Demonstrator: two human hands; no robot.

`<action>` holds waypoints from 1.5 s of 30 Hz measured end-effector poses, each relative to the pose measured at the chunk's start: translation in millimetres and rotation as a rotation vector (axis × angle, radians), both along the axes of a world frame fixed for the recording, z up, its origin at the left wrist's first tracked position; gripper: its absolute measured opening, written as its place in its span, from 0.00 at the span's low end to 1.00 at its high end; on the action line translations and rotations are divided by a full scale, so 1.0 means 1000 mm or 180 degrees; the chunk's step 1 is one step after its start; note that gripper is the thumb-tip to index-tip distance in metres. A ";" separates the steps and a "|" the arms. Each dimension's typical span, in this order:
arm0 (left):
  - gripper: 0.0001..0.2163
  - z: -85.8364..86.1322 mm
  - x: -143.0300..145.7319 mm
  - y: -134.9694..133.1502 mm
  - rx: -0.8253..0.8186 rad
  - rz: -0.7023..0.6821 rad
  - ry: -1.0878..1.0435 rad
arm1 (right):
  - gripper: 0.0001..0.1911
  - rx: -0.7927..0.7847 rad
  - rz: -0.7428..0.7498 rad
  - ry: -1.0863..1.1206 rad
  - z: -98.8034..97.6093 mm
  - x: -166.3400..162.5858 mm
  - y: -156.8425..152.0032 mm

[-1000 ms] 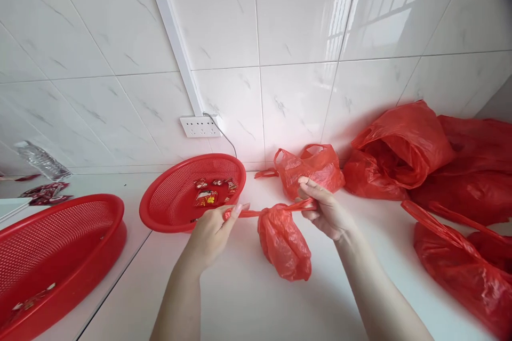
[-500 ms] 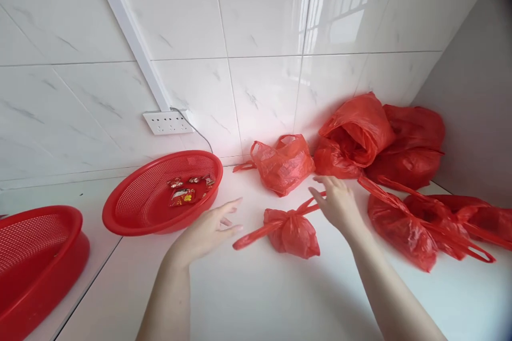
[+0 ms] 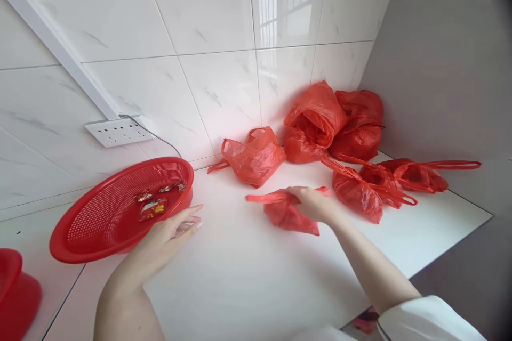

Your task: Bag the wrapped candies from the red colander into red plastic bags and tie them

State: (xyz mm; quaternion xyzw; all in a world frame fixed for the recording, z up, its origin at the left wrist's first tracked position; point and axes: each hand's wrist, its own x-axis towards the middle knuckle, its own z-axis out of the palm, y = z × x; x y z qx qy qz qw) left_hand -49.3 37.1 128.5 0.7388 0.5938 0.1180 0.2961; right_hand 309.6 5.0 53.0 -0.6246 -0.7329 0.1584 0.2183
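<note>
Right hand [image 3: 316, 205], open before, seemingly grips bag [image 3: 285, 214].

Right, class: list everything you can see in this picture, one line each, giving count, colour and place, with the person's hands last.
counter: one, white, under everything
wall tiles: many, white marbled, behind
small knotted bag: one, red, middle of the counter
open bag: one, red, by the wall tiles
big bags: pile, red, in the corner; count unclear
other tied bags: about three, red, counter's right side
mesh basket: one, red, counter's left
wrapped sweets: a few, mostly red, in the mesh basket
second basket: one, red, cut off at lower left
socket strip: one, white, on the wall tiles
left hand: one, open, beside the mesh basket's rim
right hand: one, closed on the small knotted bag
</note>
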 end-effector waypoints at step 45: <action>0.28 -0.009 0.011 -0.009 -0.0263 0.0074 0.0113 | 0.14 0.0412 0.0722 -0.0961 -0.009 -0.077 0.171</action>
